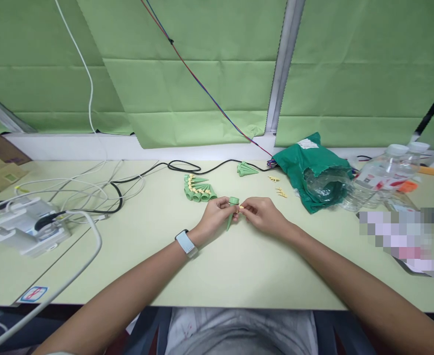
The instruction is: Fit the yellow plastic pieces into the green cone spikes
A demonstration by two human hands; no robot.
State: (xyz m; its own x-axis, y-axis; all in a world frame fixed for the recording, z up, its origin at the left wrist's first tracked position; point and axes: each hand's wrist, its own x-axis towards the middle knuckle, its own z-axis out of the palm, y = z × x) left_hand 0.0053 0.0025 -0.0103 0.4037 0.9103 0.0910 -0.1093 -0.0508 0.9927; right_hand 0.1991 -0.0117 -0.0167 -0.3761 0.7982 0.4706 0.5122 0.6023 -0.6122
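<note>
My left hand (219, 214) is closed around a green plastic spike (234, 201), its wide round end up and its point slanting down over the table. Close beside it, my right hand (263, 214) pinches a small yellow plastic piece (241, 207) against the spike's side. Beyond my left hand lies a curved row of green spikes fitted with yellow pieces (198, 190). Farther back is a small group of plain green spikes (246, 169). Several loose yellow pieces (281, 192) lie to the right of these. My fingers partly hide where the held pieces meet.
At the right stand a torn green bag (302, 172), clear plastic bottles (381, 172) and a blurred-out flat item (405, 241). White power adapters (32, 227) and tangled cables (91, 190) occupy the left. A thick white cable (91, 256) crosses the table's front edge.
</note>
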